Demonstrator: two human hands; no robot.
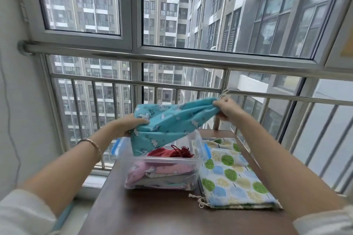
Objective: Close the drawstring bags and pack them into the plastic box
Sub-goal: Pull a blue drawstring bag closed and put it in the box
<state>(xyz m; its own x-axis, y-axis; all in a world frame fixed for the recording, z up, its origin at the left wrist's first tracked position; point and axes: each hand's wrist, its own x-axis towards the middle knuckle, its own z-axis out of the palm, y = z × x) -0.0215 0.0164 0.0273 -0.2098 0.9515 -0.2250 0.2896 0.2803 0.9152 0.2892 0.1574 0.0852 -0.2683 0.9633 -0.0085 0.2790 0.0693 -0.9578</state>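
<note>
A turquoise drawstring bag (172, 122) with white unicorn prints hangs stretched above the clear plastic box (198, 164). My left hand (131, 124) grips its lower left corner. My right hand (224, 109) pinches its gathered mouth and the pale cord, up and to the right. Inside the box lie a red bag (162, 153) with a dark red cord and a pink unicorn bag (152, 172). The turquoise bag's bottom edge dips just inside the box rim.
A bag with green and blue tree prints (235, 179) lies flat on the brown table (152, 213), right of the box, white cord ends at its front left. Blue latches flank the box. A steel railing (172, 82) and windows stand right behind the table.
</note>
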